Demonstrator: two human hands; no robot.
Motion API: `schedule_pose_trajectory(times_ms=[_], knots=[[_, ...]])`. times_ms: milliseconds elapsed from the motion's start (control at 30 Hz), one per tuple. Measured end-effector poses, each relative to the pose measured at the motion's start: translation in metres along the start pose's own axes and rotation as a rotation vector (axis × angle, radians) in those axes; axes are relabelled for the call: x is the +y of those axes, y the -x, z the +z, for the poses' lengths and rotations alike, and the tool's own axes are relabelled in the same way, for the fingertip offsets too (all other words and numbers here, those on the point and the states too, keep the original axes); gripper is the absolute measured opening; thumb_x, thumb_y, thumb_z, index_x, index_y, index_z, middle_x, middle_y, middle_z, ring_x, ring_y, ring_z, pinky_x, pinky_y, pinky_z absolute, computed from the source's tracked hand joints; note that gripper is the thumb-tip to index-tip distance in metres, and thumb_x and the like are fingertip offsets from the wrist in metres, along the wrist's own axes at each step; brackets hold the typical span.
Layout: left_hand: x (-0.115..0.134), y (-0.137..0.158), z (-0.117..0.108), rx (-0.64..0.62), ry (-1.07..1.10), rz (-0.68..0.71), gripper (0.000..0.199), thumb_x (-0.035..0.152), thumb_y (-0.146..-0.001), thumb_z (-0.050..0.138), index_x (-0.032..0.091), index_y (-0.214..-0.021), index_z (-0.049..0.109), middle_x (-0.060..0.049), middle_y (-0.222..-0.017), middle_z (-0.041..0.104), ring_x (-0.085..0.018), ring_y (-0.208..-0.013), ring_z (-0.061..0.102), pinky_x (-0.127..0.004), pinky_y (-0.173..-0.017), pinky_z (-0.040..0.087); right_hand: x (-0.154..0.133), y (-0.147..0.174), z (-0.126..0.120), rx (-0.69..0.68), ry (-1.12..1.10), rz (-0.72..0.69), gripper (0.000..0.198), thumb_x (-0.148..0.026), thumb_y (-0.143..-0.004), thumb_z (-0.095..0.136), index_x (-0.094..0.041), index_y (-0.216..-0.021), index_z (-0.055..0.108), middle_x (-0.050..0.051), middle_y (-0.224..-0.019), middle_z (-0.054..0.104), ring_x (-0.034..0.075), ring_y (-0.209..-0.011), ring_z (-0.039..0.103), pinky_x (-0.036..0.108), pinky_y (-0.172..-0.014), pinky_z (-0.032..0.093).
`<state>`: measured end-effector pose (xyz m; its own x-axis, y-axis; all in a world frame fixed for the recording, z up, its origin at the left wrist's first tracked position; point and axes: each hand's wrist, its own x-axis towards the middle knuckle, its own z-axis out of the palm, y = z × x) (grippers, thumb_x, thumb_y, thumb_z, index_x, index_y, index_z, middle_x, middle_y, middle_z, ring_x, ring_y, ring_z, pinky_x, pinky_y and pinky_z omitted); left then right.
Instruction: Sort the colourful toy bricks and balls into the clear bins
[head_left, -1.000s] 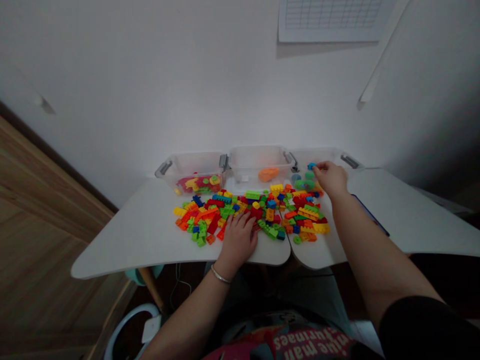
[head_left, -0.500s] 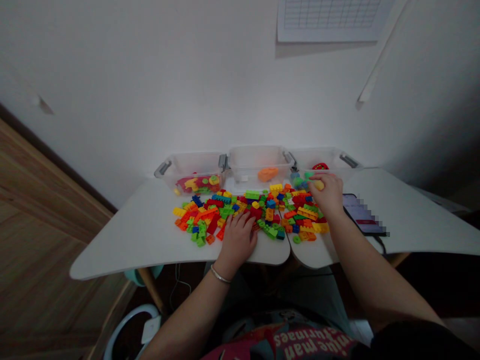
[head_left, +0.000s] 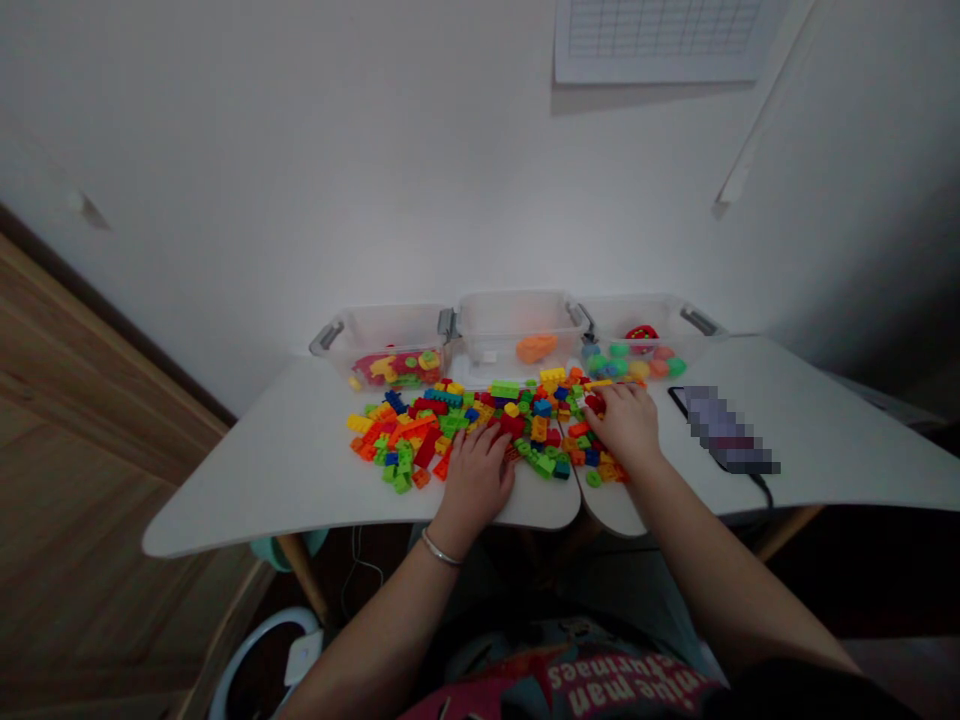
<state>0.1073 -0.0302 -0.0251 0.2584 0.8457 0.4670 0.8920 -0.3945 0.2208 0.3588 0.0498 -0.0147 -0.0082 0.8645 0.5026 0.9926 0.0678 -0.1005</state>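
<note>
My left hand (head_left: 480, 470) lies over the front of a pile of toy building bricks (head_left: 452, 424), its fingers spread and touching them. A dark red brick (head_left: 512, 424) sits just beyond its fingertips. My right hand (head_left: 628, 425) is palm down over the right part of the pile, thumb and fingers apart among the bricks. Near those fingertips are a small red brick (head_left: 595, 402) and a yellow brick (head_left: 553, 375) farther left. What lies beneath my right palm is hidden.
Three clear plastic boxes stand along the wall: the left box (head_left: 390, 325) with mixed pieces, the middle box (head_left: 495, 318) with an orange piece (head_left: 536, 348), the right box (head_left: 637, 312) with coloured balls (head_left: 667, 365). A phone (head_left: 720, 430) with a cable lies right.
My right hand has moved left and toward me, from in front of the right box down onto the bricks. The balls in that box now show. My left hand has stayed put.
</note>
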Motion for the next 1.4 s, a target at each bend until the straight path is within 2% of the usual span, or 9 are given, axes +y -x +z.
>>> schedule_pose_trajectory(times_ms=[267, 500, 733, 933, 1033, 1167, 1233, 1333, 1400], knots=[[0.002, 0.000, -0.001, 0.000, 0.006, -0.011, 0.036, 0.026, -0.089, 0.055, 0.021, -0.123, 0.062, -0.008, -0.134, 0.061, -0.028, -0.129, 0.051, -0.054, -0.114, 0.033, -0.002, -0.002, 0.004, -0.018, -0.001, 0.017, 0.035, -0.031, -0.084, 0.056, -0.016, -0.111, 0.070, 0.012, -0.109, 0.072, 0.032, -0.112, 0.050, 0.043, -0.097, 0.036], [0.002, 0.000, -0.001, 0.010, 0.014, -0.008, 0.036, 0.025, -0.089, 0.054, 0.022, -0.123, 0.062, -0.009, -0.134, 0.061, -0.028, -0.128, 0.051, -0.054, -0.113, 0.034, -0.002, -0.002, 0.004, 0.015, -0.012, 0.001, 0.030, -0.031, -0.083, 0.056, -0.016, -0.103, 0.073, 0.014, -0.104, 0.069, 0.032, -0.105, 0.052, 0.043, -0.093, 0.039], [0.001, 0.001, 0.001, 0.018, 0.007, -0.003, 0.037, 0.024, -0.087, 0.055, 0.022, -0.123, 0.062, -0.008, -0.133, 0.062, -0.028, -0.129, 0.051, -0.054, -0.114, 0.034, 0.002, -0.002, 0.007, 0.088, -0.060, -0.027, 0.024, -0.033, -0.082, 0.057, -0.019, -0.094, 0.073, 0.012, -0.097, 0.070, 0.030, -0.099, 0.054, 0.043, -0.091, 0.040], [0.000, 0.001, 0.000, 0.010, 0.001, 0.000, 0.036, 0.025, -0.089, 0.054, 0.022, -0.124, 0.061, -0.008, -0.134, 0.061, -0.027, -0.128, 0.051, -0.053, -0.114, 0.034, 0.003, -0.003, 0.006, 0.136, -0.268, -0.035, 0.025, -0.036, -0.084, 0.057, -0.019, -0.095, 0.071, 0.011, -0.096, 0.069, 0.028, -0.096, 0.057, 0.043, -0.090, 0.043], [0.001, 0.001, -0.001, 0.010, 0.003, -0.008, 0.035, 0.026, -0.089, 0.054, 0.022, -0.123, 0.062, -0.008, -0.134, 0.061, -0.027, -0.129, 0.051, -0.053, -0.114, 0.033, 0.005, -0.007, 0.005, 0.216, -0.449, -0.016, 0.027, -0.038, -0.083, 0.057, -0.018, -0.095, 0.069, 0.011, -0.097, 0.070, 0.027, -0.096, 0.060, 0.043, -0.090, 0.045], [0.002, 0.000, -0.002, 0.006, 0.006, -0.012, 0.034, 0.027, -0.090, 0.053, 0.021, -0.122, 0.062, -0.007, -0.134, 0.061, -0.027, -0.128, 0.052, -0.054, -0.113, 0.033, 0.008, -0.018, -0.002, 0.237, -0.675, 0.110, 0.025, -0.039, -0.080, 0.056, -0.019, -0.089, 0.068, 0.007, -0.086, 0.068, 0.022, -0.080, 0.061, 0.038, -0.077, 0.051], [0.002, 0.000, -0.002, 0.002, 0.007, -0.013, 0.034, 0.026, -0.089, 0.054, 0.021, -0.122, 0.062, -0.008, -0.134, 0.061, -0.028, -0.128, 0.052, -0.054, -0.113, 0.034, 0.010, -0.027, -0.009, 0.216, -0.733, 0.106, 0.025, -0.041, -0.079, 0.057, -0.019, -0.084, 0.068, 0.007, -0.084, 0.068, 0.021, -0.077, 0.061, 0.036, -0.071, 0.052], [0.002, 0.000, -0.003, 0.002, 0.009, -0.012, 0.034, 0.026, -0.089, 0.054, 0.021, -0.122, 0.062, -0.008, -0.133, 0.061, -0.028, -0.128, 0.052, -0.054, -0.113, 0.033, 0.017, -0.049, -0.020, 0.341, -0.733, 0.103, 0.027, -0.043, -0.079, 0.058, -0.019, -0.084, 0.067, 0.007, -0.087, 0.068, 0.021, -0.081, 0.062, 0.036, -0.073, 0.052], [0.002, 0.000, -0.003, 0.006, 0.010, -0.010, 0.035, 0.026, -0.089, 0.054, 0.021, -0.122, 0.062, -0.008, -0.134, 0.061, -0.028, -0.128, 0.051, -0.053, -0.114, 0.033, 0.023, -0.067, -0.027, 0.446, -0.716, 0.192, 0.028, -0.042, -0.080, 0.056, -0.018, -0.090, 0.067, 0.007, -0.091, 0.068, 0.019, -0.077, 0.062, 0.034, -0.070, 0.052]])
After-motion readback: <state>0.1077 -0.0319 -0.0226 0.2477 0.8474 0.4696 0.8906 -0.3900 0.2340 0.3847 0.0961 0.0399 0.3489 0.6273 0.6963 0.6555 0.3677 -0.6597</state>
